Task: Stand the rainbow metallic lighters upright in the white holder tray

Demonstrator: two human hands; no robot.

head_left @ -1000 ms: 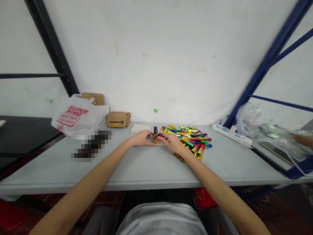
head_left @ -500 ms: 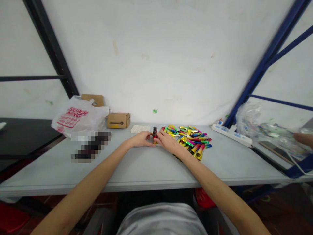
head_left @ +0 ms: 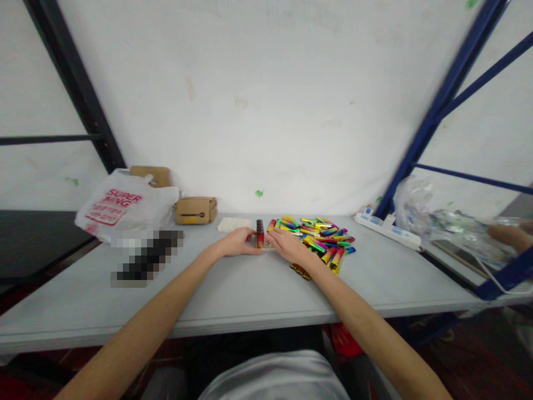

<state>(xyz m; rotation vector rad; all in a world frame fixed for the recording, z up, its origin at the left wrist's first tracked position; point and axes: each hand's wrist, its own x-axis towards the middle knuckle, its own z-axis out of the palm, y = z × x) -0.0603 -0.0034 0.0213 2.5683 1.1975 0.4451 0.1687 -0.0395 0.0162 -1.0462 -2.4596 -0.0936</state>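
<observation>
A row of lighters (head_left: 260,234) with black tops and red-yellow bodies stands upright between my hands. My left hand (head_left: 238,243) curves around its left side, fingers behind and thumb at the front. Against the right side rest the bent fingers of my right hand (head_left: 285,244); what they pinch, if anything, is hidden. A bit of white tray shows under these fingers. To the right lies a loose pile of shiny, multicoloured lighters (head_left: 318,244), partly behind my right forearm. Behind my left hand is a white tray with small cells (head_left: 234,224).
A small cardboard box (head_left: 194,211) and a white plastic bag (head_left: 125,203) stand at the back left, near a pixelated dark patch. At the right are a power strip (head_left: 387,230), clear plastic bags (head_left: 412,205) and another person's hand (head_left: 510,236). Blue shelf posts rise there.
The view has shifted slightly. My hands stay at the row, the left one a little more spread around it. The other person's hand at the right has come further into view.
</observation>
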